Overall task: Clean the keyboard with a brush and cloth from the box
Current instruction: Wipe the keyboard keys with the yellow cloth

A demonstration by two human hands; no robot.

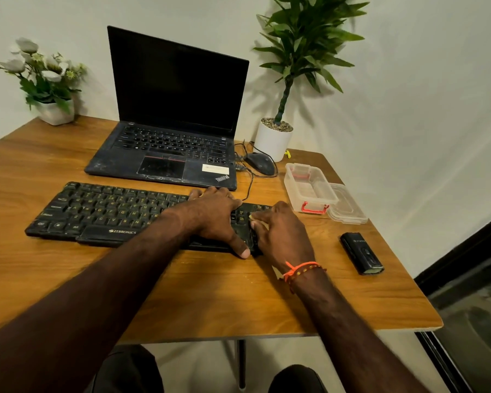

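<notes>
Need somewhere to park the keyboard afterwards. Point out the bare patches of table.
Free: the near table strip before the keyboard, and the left side beside the laptop. Crowded: right side, with mouse, box, lid.

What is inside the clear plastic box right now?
The clear plastic box stands open and looks empty, its lid lying beside it. Only its red latch shows through the far wall; no brush or cloth is visible inside.

An open black laptop point(170, 131) with dark screen sits on the wooden table point(68, 279), a black corded mouse point(260, 163) beside it. 2 white-potted plants point(272, 140) point(56, 112) flank them.
</notes>
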